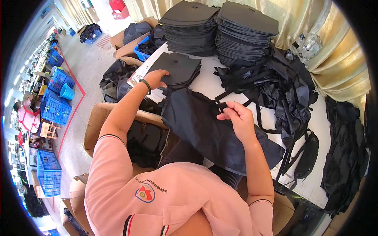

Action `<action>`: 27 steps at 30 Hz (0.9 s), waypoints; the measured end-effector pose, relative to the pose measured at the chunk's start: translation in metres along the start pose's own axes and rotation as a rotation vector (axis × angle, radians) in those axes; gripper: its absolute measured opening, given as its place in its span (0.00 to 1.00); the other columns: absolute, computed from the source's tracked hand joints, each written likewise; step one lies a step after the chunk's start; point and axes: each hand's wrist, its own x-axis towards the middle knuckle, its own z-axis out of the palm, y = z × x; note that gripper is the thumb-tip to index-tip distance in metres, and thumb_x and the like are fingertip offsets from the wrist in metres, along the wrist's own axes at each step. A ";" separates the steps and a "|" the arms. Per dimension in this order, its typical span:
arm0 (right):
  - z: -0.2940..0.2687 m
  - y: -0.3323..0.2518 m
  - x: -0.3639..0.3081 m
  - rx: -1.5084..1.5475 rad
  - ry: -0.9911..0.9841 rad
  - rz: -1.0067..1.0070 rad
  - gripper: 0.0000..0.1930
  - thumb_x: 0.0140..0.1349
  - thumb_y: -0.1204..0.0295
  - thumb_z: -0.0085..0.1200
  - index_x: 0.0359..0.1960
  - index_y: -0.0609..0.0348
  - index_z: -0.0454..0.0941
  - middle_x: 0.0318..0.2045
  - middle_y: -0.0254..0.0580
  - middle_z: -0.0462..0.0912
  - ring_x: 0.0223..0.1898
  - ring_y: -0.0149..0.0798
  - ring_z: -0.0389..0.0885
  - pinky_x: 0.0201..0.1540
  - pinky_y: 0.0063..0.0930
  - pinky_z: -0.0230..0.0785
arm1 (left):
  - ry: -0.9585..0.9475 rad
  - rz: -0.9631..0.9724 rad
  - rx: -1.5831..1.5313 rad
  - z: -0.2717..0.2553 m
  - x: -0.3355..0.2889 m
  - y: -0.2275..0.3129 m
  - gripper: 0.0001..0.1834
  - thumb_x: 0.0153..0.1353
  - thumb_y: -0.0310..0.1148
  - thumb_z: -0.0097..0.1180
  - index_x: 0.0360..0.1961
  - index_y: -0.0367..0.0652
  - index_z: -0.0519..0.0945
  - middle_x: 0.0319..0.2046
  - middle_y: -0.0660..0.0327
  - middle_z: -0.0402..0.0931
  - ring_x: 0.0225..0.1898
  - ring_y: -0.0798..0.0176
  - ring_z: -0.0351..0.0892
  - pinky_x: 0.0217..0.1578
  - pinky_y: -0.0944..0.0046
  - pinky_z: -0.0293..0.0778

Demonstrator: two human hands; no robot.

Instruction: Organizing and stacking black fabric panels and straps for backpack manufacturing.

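Observation:
My left hand [157, 80] lies on the near left edge of a short stack of black flat panels [179, 65], its fingers stretched over the top one. A dark green band circles that wrist. My right hand [238, 118] is closed in a pinch on a short black strap [223, 106] at the upper edge of a large black fabric piece [201, 122]. The fabric drapes over the table's near edge and across my lap. Its underside is hidden.
Two tall stacks of black panels [189, 33] [246, 35] stand at the back of the white table [321, 169]. Black fabric with straps [275, 86] is heaped at right, near a small black pouch [308, 155]. Open cardboard boxes [100, 122] flank me; curtains [338, 55] hang behind.

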 end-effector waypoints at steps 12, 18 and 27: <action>0.005 0.009 -0.002 -0.097 -0.014 0.073 0.07 0.63 0.76 0.57 0.40 0.66 0.79 0.29 0.35 0.81 0.25 0.28 0.80 0.32 0.19 0.73 | -0.026 0.042 0.058 -0.005 0.009 -0.005 0.29 0.46 0.42 0.70 0.51 0.47 0.79 0.44 0.52 0.79 0.48 0.45 0.78 0.49 0.51 0.73; 0.006 0.021 -0.002 -0.056 -0.023 0.079 0.07 0.64 0.76 0.57 0.41 0.67 0.78 0.30 0.36 0.81 0.27 0.28 0.80 0.34 0.20 0.74 | -0.057 0.072 0.106 -0.012 0.004 0.000 0.27 0.52 0.43 0.66 0.52 0.46 0.78 0.43 0.52 0.79 0.46 0.45 0.78 0.48 0.51 0.73; 0.020 0.026 -0.001 -0.006 -0.025 0.090 0.08 0.64 0.76 0.57 0.42 0.67 0.78 0.30 0.35 0.81 0.28 0.27 0.80 0.34 0.20 0.75 | 0.061 0.053 0.129 0.012 -0.007 0.009 0.23 0.60 0.28 0.51 0.58 0.43 0.71 0.50 0.48 0.76 0.47 0.42 0.77 0.47 0.48 0.74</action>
